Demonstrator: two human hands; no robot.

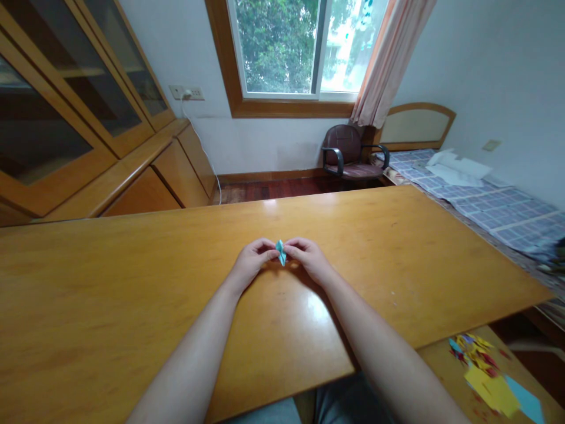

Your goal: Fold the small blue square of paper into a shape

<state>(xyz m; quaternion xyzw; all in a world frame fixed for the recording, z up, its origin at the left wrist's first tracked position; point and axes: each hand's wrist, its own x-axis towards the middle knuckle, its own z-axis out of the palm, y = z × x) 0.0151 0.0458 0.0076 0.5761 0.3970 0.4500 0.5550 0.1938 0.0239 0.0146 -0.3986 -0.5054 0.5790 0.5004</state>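
A small folded piece of light-blue paper [281, 252] is held just above the wooden table [132, 282], in the middle of the head view. It narrows to a point at its top and bottom. My left hand [256, 259] pinches its left side between thumb and fingers. On the right side, my right hand [306, 254] grips it the same way, thumb toward me. The fingertips cover parts of the paper, so its exact folded shape is hard to make out.
Low at the right, a lower surface bears yellow paper sheets [492, 388], a blue sheet [525, 399] and a pile of small colourful folded papers [474, 352]. Beyond the table stand an office chair [346, 147], a bed [477, 194] and a glass-fronted cabinet [110, 138].
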